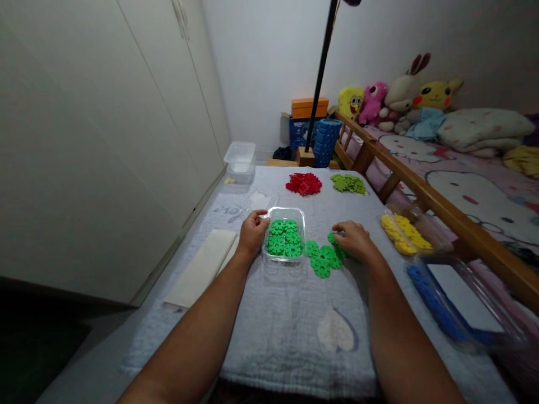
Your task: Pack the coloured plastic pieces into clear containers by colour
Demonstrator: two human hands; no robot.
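Observation:
A clear plastic container (304, 224) stands on the cloth, with green snowflake-shaped building discs (284, 238) laid inside in rows. My left hand (252, 233) grips its left wall, fingers at the rim. To the right, loose green discs (323, 261) lie in a small spread on the cloth. My right hand (353, 238) is over the right end of this spread, its fingers bent and apart from the thumb, touching the discs. Some discs are partly hidden beneath that hand.
Red discs (304, 183) and olive-green discs (348, 183) lie in piles at the back. At right are containers of yellow discs (404, 233) and blue discs (438, 303). Empty clear containers (241, 160) stand back left. A folded cream cloth (204, 266) lies left. A wooden bed rail (404, 171) borders the right.

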